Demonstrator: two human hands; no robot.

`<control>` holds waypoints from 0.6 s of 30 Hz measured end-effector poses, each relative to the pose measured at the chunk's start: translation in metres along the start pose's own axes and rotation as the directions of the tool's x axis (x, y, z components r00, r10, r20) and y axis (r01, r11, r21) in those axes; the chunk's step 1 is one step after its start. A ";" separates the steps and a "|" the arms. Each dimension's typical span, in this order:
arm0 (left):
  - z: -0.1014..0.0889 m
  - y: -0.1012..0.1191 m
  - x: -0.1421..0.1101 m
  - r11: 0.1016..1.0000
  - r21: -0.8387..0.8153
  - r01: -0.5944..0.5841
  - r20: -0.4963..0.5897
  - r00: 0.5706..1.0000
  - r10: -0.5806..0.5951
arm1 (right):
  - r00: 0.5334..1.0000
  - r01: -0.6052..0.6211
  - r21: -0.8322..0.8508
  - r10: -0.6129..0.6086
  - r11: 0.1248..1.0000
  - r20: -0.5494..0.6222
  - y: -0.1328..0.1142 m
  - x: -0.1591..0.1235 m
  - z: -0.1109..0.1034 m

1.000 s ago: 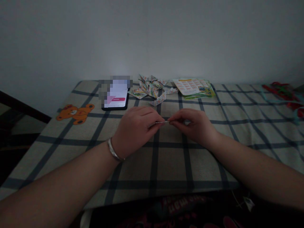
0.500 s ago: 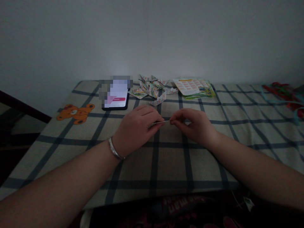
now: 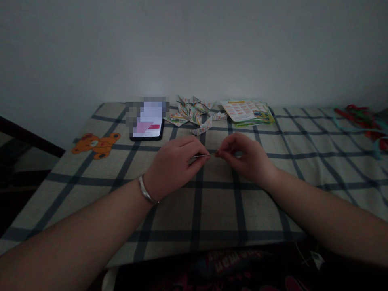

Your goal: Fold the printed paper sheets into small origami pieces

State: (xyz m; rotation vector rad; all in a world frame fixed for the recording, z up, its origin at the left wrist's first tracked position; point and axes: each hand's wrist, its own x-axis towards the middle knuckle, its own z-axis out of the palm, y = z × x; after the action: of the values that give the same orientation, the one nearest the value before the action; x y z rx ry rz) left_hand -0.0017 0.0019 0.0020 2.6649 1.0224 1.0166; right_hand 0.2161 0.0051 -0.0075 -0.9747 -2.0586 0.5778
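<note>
- The right hand [image 3: 248, 159] has its bent index finger arched higher than in the earlier frame; the left hand [image 3: 176, 161] is nearly where it was.
- The left hand pinches a thin paper [image 3: 203, 155] between thumb and index finger, with a narrow grip; part of the paper is hidden in the hand.
- The right hand closes thumb and index fingertips on the paper's other end, leaving a rounded opening behind the pinch.
- The paper is between the two hands, seen nearly edge-on, above the checked cloth [image 3: 215, 210]. Its folds are too small to tell.
- A bracelet [image 3: 145, 190] circles the left wrist.
- Beyond the hands, folded papers [image 3: 195, 115] lie in a loose pile, with a stack of printed sheets [image 3: 242, 111] just beside them on the right.
- The phone [image 3: 151, 119] lies left of the pile, screen lit and partly blurred out.
- An orange bear [image 3: 98, 143] lies left of the phone, near the cloth's left edge.
- A red and green bundle [image 3: 357, 117] is at the far right, its form unclear.
- Behind everything rises a pale wall [image 3: 194, 48].
</note>
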 end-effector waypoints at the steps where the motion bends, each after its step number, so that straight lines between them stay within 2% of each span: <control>1: 0.000 0.000 0.000 1.000 -0.016 0.012 -0.006 1.000 -0.012 | 0.999 0.025 -0.050 -0.026 0.998 -0.025 0.000 0.000 0.000; 5: 0.000 0.003 0.001 0.994 -0.079 0.081 -0.017 0.996 -0.082 | 0.970 0.216 -0.313 -0.240 0.925 -0.039 -0.002 -0.001 -0.003; 8: 0.001 0.004 0.002 0.980 -0.133 0.147 -0.010 0.989 -0.150 | 0.936 0.309 -0.409 -0.351 0.859 -0.029 -0.003 -0.001 -0.005; 13: 0.003 0.004 0.003 0.967 -0.176 0.185 0.003 0.982 -0.188 | 0.932 0.326 -0.381 -0.361 0.865 -0.021 -0.004 0.000 -0.005; 18: 0.003 0.004 0.003 0.977 -0.152 0.148 -0.011 0.988 -0.151 | 0.948 0.286 -0.331 -0.315 0.899 -0.037 -0.005 0.001 -0.004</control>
State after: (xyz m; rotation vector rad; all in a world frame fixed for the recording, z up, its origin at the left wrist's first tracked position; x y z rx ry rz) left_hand 0.0040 0.0013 0.0023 2.4218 1.0851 1.0506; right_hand 0.2167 0.0029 -0.0019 -0.8174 -2.2060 0.0326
